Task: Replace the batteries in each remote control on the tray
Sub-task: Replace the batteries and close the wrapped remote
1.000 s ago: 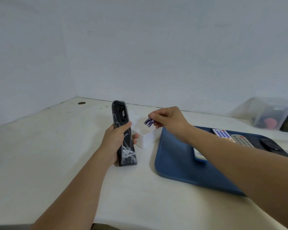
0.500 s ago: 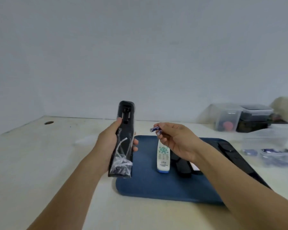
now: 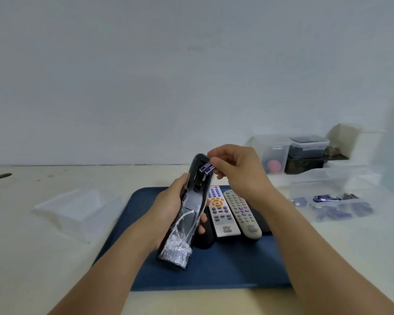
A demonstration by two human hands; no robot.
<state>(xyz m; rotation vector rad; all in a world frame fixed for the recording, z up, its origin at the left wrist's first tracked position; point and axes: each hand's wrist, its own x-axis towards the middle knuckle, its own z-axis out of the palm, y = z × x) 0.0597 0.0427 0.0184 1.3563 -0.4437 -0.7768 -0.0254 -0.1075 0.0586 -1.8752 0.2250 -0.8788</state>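
Moved batteries [image 3: 206, 167] up to open compartment of black remote [image 3: 187, 214].
Right hand [image 3: 234, 171] pinching batteries; left hand [image 3: 171, 208] wrapped around remote, above blue tray [image 3: 225, 264].

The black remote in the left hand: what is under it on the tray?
Under the black remote a dark remote lies on the blue tray, showing only its near end. The left hand and remote cover the rest.

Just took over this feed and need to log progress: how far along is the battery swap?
Done: the black remote, gripped by the left hand, has its battery bay open. In hand: the right hand pinches two purple batteries at that bay, not yet seated. Left: the white remote and grey remote lie face-up on the blue tray, apparently untouched.
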